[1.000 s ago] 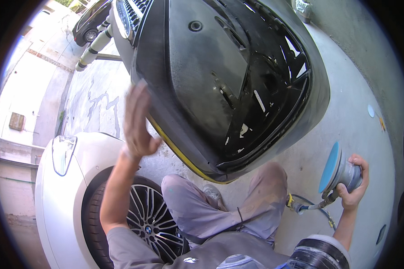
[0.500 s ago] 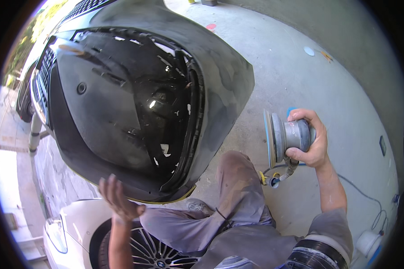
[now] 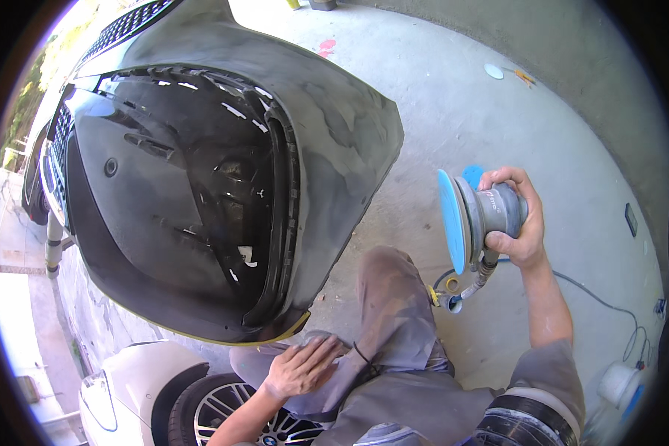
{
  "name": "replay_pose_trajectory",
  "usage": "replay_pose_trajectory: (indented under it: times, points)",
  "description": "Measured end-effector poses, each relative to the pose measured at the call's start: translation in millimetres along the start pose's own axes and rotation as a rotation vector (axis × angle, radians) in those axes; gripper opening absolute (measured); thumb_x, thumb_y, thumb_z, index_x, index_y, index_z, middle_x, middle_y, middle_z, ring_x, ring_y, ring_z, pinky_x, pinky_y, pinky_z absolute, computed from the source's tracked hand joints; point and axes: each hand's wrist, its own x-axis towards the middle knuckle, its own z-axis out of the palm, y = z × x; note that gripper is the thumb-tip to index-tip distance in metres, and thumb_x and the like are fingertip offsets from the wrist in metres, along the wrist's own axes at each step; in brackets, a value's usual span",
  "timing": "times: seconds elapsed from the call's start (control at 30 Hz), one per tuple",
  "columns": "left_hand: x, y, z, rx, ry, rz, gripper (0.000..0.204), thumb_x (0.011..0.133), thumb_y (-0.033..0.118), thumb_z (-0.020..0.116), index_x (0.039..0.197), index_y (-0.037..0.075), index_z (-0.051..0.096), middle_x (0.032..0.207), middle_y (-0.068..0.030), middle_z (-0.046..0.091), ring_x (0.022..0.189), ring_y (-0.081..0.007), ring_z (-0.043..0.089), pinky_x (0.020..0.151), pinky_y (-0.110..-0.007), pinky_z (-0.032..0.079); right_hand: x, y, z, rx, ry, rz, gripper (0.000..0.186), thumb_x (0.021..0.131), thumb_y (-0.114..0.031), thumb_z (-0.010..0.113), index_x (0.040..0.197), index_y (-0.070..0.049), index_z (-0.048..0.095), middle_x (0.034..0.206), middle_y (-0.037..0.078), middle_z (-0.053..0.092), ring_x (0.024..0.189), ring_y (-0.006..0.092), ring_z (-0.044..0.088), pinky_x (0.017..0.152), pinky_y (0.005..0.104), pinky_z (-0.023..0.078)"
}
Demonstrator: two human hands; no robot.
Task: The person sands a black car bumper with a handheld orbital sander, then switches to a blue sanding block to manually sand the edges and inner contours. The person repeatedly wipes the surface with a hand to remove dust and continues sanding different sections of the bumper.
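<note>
My right hand [image 3: 524,215] is wrapped round a grey orbital sander [image 3: 492,207], held up off the floor to the right of the bumper. Its round blue sanding disc [image 3: 453,223] is tilted partly into view and faces left, apart from any surface. My left hand [image 3: 305,366] is empty, fingers stretched out flat over my thigh, below the bumper's lower edge. A large car bumper [image 3: 353,141] with patchy grey and black surfaces fills the upper left. A hose [image 3: 477,281] runs down from the sander.
A white car fender [image 3: 145,375] and spoked wheel [image 3: 223,409] are at the lower left. A thin cable [image 3: 606,303] trails over the floor to a white container [image 3: 618,386] on the right. Another blue disc [image 3: 472,175] lies behind the sander. A wall [image 3: 557,44] borders the far right.
My left hand has moved right and down, from beside the bumper's lower edge to over my thigh. The sander has turned, showing more of its blue disc. The bumper appears farther left in view.
</note>
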Motion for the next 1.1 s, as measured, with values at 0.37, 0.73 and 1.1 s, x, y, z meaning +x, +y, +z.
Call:
replay_pose_trajectory:
  times: [0.37, 0.73, 1.1]
  points:
    - [162.6, -5.1, -31.4, -0.586, 0.526, -0.465, 0.075, 0.085, 0.015, 0.077, 0.15, -0.006, 0.045, 0.122, -0.0231, 0.056, 0.103, -0.0344, 0.06, 0.084, -0.041, 0.052, 0.4, -16.6, 14.2, -0.054, 0.005, -0.069, 0.072, 0.071, -0.032, 0.096, 0.125, -0.005, 0.057, 0.115, 0.009, 0.061, 0.111, 0.0198, 0.058, 0.098, 0.0329, 0.046]
    - [277.5, 38.8, 24.9, -1.072, 0.799, -0.362, 0.071, 0.098, 0.029, 0.069, 0.152, -0.005, 0.039, 0.145, -0.0252, 0.051, 0.132, -0.0378, 0.052, 0.11, -0.046, 0.043, -25.2, 13.8, 18.1, 0.514, 0.005, 0.31, 0.076, 0.082, -0.043, 0.083, 0.138, -0.004, 0.048, 0.12, 0.01, 0.063, 0.11, 0.0179, 0.064, 0.095, 0.031, 0.053]
    - [305.2, 62.5, 53.4, -1.021, 0.873, -0.678, 0.039, 0.099, 0.028, 0.072, 0.123, 0.0, 0.058, 0.125, -0.0145, 0.057, 0.108, -0.0259, 0.059, 0.096, -0.036, 0.047, -44.8, 33.1, -2.8, 0.605, 0.179, 0.447, 0.044, 0.1, -0.028, 0.067, 0.137, -0.007, 0.054, 0.111, 0.006, 0.067, 0.099, 0.0134, 0.067, 0.089, 0.0277, 0.054]
